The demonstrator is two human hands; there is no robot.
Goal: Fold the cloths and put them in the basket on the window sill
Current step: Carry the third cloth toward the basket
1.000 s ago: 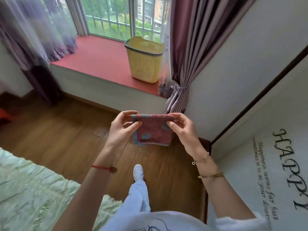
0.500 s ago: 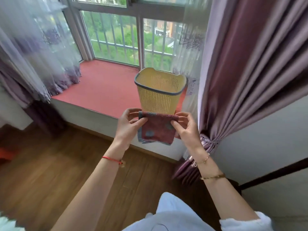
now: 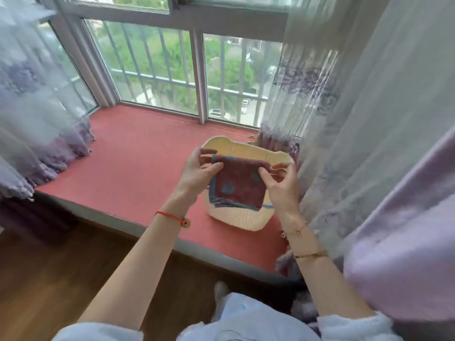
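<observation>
A folded dark red cloth (image 3: 237, 184) with a blue-grey border and blue dots hangs between my two hands. My left hand (image 3: 198, 169) pinches its top left corner and my right hand (image 3: 280, 185) pinches its top right corner. The cloth is held directly over the open top of the pale yellow perforated basket (image 3: 236, 217), which stands on the red window sill (image 3: 138, 163). The cloth hides most of the basket's inside, so I cannot tell what lies in it.
Barred window panes (image 3: 172, 70) rise behind the sill. Sheer curtains hang at the left (image 3: 37, 119) and close on the right (image 3: 344, 143), next to the basket. Wooden floor (image 3: 49, 279) lies below the sill's grey front edge.
I have stepped up to the window, so the view now looks down into the basket. Both hands have carried the folded cloth forward, from in front of the basket to over its opening.
</observation>
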